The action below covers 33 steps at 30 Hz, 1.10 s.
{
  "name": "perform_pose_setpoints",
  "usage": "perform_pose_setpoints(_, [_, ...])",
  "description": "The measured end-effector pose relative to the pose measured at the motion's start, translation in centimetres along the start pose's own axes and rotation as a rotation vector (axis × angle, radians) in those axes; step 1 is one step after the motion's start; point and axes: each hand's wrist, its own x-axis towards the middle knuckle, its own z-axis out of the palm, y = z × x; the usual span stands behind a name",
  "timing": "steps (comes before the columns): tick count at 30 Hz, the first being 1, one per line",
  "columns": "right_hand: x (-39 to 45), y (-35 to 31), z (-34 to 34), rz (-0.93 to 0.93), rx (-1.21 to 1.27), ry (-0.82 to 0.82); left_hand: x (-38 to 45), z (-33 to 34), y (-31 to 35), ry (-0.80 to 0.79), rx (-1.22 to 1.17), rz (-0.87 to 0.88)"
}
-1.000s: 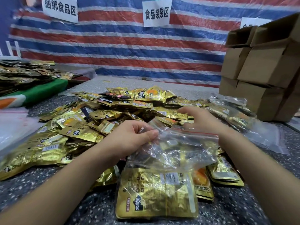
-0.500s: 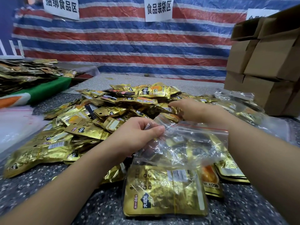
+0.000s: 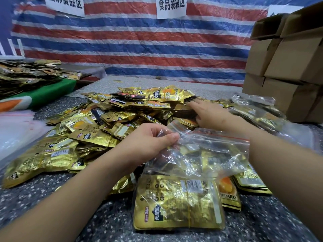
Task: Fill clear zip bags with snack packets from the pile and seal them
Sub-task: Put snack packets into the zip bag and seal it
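Since the earlier frame the right hand (image 3: 208,114) has been reaching farther away from the person, from just behind the bag's mouth up into the far part of the pile of snack packets (image 3: 111,123); the left hand (image 3: 150,142) is staying where it was. The right hand is now lying palm down on the gold packets near the middle of the bench (image 3: 262,224), its fingers stretched forward among them; whether the fingertips are closing on a packet I cannot tell, since they are partly buried. The left hand is pinching the near-left corner of the clear zip bag (image 3: 209,154) between thumb and curled fingers, holding its mouth lifted. The bag is hanging between the two forearms, crumpled, with its red zip strip running along the upper right edge, and gold packets are showing through the plastic. Its lower end is resting on a filled bag (image 3: 176,201) of gold packets that is lying flat toward the near edge of the bench. The pile is spreading across the middle and left of the speckled bench. More filled clear bags (image 3: 258,112) are lying toward the right edge, in front of stacked cardboard boxes (image 3: 286,67) at the far right corner. A striped red, white and blue tarp (image 3: 139,49) is hanging behind the bench, carrying white paper signs (image 3: 171,6). At the left, another heap of packets (image 3: 26,74) is sitting on a green surface.
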Motion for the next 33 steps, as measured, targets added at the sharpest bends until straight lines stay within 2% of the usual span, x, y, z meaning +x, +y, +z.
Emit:
perform_pose_setpoints(9, [-0.4, -1.4, -1.5, 0.036, 0.018, 0.007, -0.2, 0.0, 0.4, 0.001, -0.010, 0.004])
perform_pose_setpoints(13, [-0.8, -1.5, -3.3, 0.149, 0.108, -0.009, -0.2, 0.0, 0.7, 0.016, -0.058, 0.007])
perform_pose_setpoints(16, [-2.1, -1.8, -4.7, 0.310, 0.495, 0.129, -0.2, 0.0, 0.7, 0.032, -0.082, 0.000])
perform_pose_setpoints(20, [-4.7, -2.0, -6.9, 0.571, 1.365, 0.335, -0.4, 0.1, 0.9, 0.026, -0.110, 0.005])
perform_pose_setpoints(22, [-6.6, -1.8, -8.0, 0.591, 1.835, 0.336, -0.5, 0.2, 1.1, 0.022, -0.101, 0.023])
perform_pose_setpoints(24, [-8.8, -1.7, -8.6, 0.550, 2.130, 0.327, -0.6, 0.2, 1.2, 0.012, -0.099, 0.036])
perform_pose_setpoints(27, [-11.4, -2.2, -8.6, 0.464, 2.273, 0.328, -0.8, 0.2, 1.1, 0.006, -0.077, 0.054])
perform_pose_setpoints(33, [-14.2, -4.4, -8.0, 0.330, 2.210, 0.355, -0.7, 0.6, 0.9, 0.001, 0.000, 0.130])
